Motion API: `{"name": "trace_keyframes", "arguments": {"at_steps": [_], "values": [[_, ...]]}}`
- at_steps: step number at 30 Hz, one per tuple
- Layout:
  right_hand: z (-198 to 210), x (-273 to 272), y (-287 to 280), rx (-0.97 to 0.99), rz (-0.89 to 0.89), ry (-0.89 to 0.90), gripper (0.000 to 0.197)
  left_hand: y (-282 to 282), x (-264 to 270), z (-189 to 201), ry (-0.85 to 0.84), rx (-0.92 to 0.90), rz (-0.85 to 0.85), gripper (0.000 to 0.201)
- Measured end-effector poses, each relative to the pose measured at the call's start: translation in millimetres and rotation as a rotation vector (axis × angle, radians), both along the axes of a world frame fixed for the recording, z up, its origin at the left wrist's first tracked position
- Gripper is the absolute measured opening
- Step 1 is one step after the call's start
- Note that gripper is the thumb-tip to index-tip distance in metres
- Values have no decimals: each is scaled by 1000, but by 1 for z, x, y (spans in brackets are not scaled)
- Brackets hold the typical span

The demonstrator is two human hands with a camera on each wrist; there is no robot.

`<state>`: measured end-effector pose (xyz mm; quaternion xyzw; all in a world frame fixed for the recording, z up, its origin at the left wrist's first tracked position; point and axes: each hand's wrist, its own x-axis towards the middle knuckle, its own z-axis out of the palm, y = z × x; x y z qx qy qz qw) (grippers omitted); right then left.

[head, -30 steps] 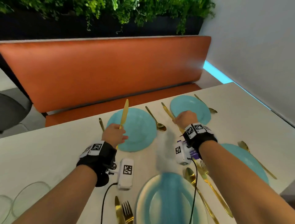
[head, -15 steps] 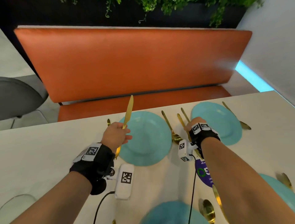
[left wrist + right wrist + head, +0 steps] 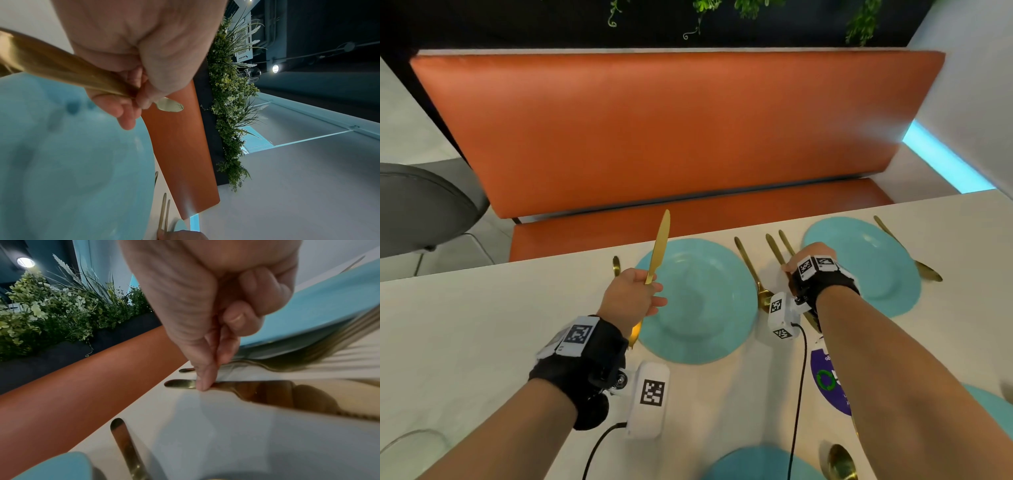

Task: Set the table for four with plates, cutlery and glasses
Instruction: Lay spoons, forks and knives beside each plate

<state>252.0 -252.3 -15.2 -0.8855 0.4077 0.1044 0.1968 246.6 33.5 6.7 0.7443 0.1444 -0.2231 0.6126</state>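
My left hand point(image 3: 631, 296) grips a gold knife point(image 3: 658, 246) by its handle and holds it above the table, blade pointing away, at the left rim of a teal plate point(image 3: 698, 305). The left wrist view shows the fingers point(image 3: 127, 112) curled round that knife point(image 3: 61, 68) over the plate point(image 3: 72, 154). My right hand point(image 3: 808, 257) is down between the two far plates. Its thumb and forefinger point(image 3: 202, 384) pinch the handle of a second gold knife point(image 3: 257, 391) lying flat on the table. A gold fork point(image 3: 287, 361) lies beside it, blurred, next to the other teal plate point(image 3: 866, 263).
A gold spoon point(image 3: 755, 274) lies right of the left plate, another spoon point(image 3: 909, 251) beyond the right plate, and a fork handle point(image 3: 616, 265) left of my left hand. Nearer me are a plate point(image 3: 756, 462), a spoon point(image 3: 840, 462) and a glass point(image 3: 410, 445). An orange bench point(image 3: 671, 137) runs behind the table.
My view has shifted forward towards the far edge. The left hand still holds its knife upright by the plate. A second gold handle now shows past my right hand.
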Motion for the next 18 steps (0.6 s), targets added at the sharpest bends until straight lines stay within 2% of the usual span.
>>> {"name": "trace_keyframes", "arguments": {"at_steps": [5,10,18], "values": [[-1,1,-1,18,-20,-20,23,3,-1,-3,11,25,9,13],[-7,4,-3,-17,-27,-44,37,5,-4,-5,14,34,9,13],[-8,5,-2,22,-77,-81,37,10,-5,-8,14,54,26,14]]}}
